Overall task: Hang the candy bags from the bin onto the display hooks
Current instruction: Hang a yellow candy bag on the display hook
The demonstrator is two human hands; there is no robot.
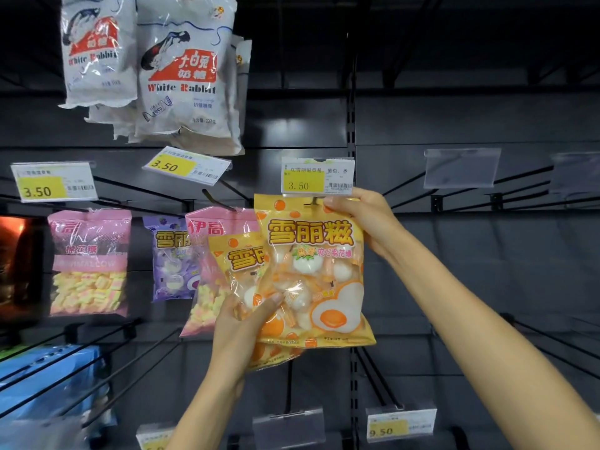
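Hanging just under a 3.50 price tag [316,177], the orange candy bag [311,271] has its top edge pinched in the right hand [363,216], fingers [334,203] closed on the corner beside the hang hole. The left hand [240,332] grips its lower left from below, fingers curled shut, together with a second orange bag [237,261] tucked behind. Pink [87,261] and purple [168,261] bags hang to the left, white bags [181,76] above.

orange candy bag [313,271]: glossy plastic film, crinkled
White Rabbit bags [181,76]: shiny plastic, wrinkled
display hooks [136,190]: thin dark metal wire
price tag [316,175]: paper under clear plastic
back panel [454,125]: matt dark metal
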